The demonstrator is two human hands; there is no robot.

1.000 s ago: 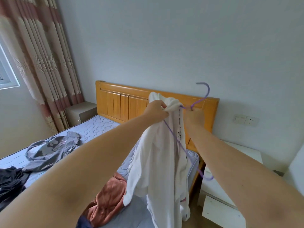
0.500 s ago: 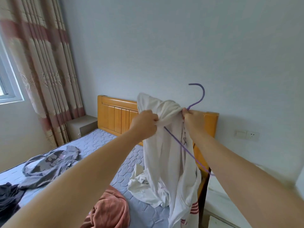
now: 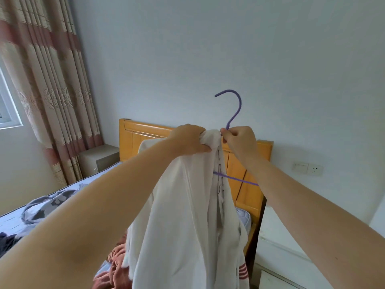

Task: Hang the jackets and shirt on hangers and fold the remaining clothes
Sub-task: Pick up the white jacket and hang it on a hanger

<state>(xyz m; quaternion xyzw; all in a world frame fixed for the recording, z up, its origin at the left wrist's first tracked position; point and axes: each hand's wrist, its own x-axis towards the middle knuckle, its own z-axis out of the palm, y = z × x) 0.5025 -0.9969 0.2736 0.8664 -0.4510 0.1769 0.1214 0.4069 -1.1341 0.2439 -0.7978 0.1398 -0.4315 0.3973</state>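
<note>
Head view: I note my left hand clenched round the bunched collar of the white jacket. My right hand pinches the neck of the purple hanger just beside that collar, hook upright. The jacket hangs in the air before the wooden headboard, and one hanger arm protrudes from its right side. An orange garment lies on the bed below.

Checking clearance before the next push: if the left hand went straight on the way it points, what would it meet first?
The left hand grips the bunched collar of the white garment; just beyond, probably the right hand pinching the purple hanger. Depth is unclear.
</note>
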